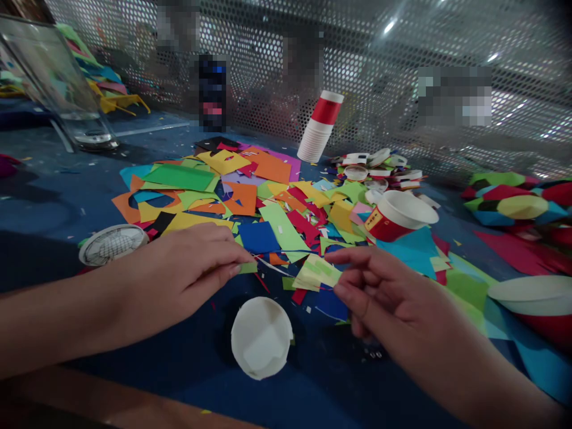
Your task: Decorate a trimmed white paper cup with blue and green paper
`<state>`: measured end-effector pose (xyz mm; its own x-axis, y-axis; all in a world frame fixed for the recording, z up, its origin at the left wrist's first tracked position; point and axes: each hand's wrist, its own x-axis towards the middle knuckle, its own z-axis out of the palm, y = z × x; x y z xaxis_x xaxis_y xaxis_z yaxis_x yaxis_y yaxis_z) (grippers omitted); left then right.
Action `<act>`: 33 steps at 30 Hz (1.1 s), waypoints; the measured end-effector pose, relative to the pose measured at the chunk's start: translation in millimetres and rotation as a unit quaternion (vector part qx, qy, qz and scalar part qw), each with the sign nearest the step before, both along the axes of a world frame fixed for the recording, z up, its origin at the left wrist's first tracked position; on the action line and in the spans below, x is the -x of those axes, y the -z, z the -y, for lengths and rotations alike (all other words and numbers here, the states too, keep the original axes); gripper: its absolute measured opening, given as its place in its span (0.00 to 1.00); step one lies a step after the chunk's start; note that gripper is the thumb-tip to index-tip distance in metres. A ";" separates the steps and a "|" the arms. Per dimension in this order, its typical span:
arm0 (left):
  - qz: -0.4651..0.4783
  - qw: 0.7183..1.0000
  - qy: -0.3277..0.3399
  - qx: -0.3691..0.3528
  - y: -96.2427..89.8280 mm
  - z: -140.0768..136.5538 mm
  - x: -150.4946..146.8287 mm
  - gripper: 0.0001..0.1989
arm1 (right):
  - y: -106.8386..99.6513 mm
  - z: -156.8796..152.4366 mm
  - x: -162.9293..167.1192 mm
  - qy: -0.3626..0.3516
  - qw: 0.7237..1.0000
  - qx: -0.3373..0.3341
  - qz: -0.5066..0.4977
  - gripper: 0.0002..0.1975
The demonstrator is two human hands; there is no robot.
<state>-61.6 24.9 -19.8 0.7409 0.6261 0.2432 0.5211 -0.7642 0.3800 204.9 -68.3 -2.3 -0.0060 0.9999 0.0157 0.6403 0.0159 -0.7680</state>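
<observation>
My left hand (203, 262) pinches one end of a thin white strip (274, 266) between thumb and index finger. The strip slants down to the right, above the scraps. Thumb and index finger of my right hand (379, 292) are apart, close to a pale yellow-green paper scrap (317, 272); I see nothing held there. Below and between both hands sits a small, round white paper piece with a low rim (262, 339), like a cut-down cup bottom. Just beyond my left wrist lies a white disc (114, 244) with black grid lines.
Colored paper scraps (243, 198) cover the middle of the blue table (179, 387). A red-and-white paper cup (397, 217) stands behind my right hand. Farther back are a leaning cup stack (319, 128), a glass vase (84, 89) and a perforated metal panel (259, 77).
</observation>
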 end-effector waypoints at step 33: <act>0.112 0.983 -0.020 0.141 -15.5 12.8 -4.2 0.06 | -7.9 16.9 4.6 -0.145 0.987 0.000 0.064 0.19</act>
<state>-57.4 12.1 -4.3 0.6615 0.7200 0.2097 0.4280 -0.5921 0.6828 200.3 -85.2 5.6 -0.2934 0.9560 -0.0028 0.7008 0.2131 -0.6808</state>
